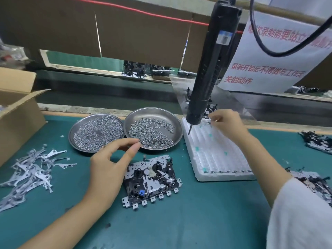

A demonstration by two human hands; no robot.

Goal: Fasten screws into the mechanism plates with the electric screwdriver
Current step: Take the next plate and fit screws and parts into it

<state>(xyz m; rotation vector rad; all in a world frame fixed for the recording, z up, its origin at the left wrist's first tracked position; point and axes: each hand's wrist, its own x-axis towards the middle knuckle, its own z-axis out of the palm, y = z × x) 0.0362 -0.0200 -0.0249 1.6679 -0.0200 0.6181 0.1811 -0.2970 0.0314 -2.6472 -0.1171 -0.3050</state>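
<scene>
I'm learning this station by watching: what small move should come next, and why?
Probably bring the left hand, fingertips pinched by the right steel dish of screws, over the metal mechanism plate, while the right hand takes the hanging black electric screwdriver. The screwdriver hangs ungripped, the plate lies ready; whether a screw is pinched, I can't tell.

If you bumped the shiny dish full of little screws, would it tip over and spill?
Probably not easily: the right metal dish is wide, shallow and sits flat on the green mat, so it would likely slide rather than tip. The screws lie loose in a heap, so a hard knock might scatter some. Its smooth rim may feel slippery.
</scene>
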